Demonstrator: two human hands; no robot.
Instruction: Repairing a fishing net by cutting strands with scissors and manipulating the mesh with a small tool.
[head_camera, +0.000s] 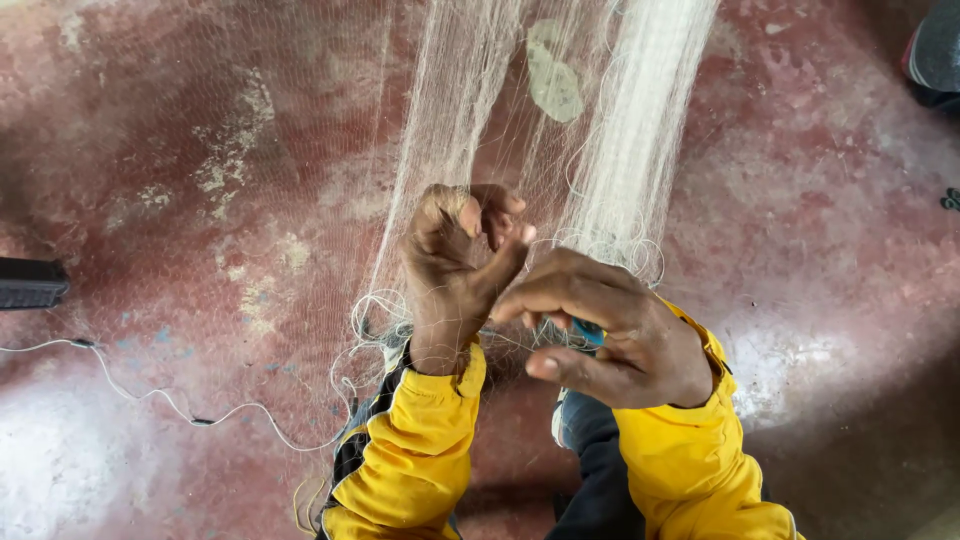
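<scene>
A fine white fishing net (620, 150) hangs down from the top of the view in bunched strands and spreads thinly over the floor. My left hand (455, 265) is closed on a pinch of its mesh, fingers curled towards me. My right hand (600, 330) sits just to the right, touching the left, and grips a small blue tool (588, 332) that shows between its fingers. Thin loops of line (375, 320) trail below my left wrist. Both arms wear yellow sleeves with dark trim.
The floor (820, 260) is worn red concrete with pale patches. A dark flat object (30, 282) lies at the left edge, and a thin white cord (170, 400) runs across the lower left. A dark shape (935, 50) sits in the top right corner.
</scene>
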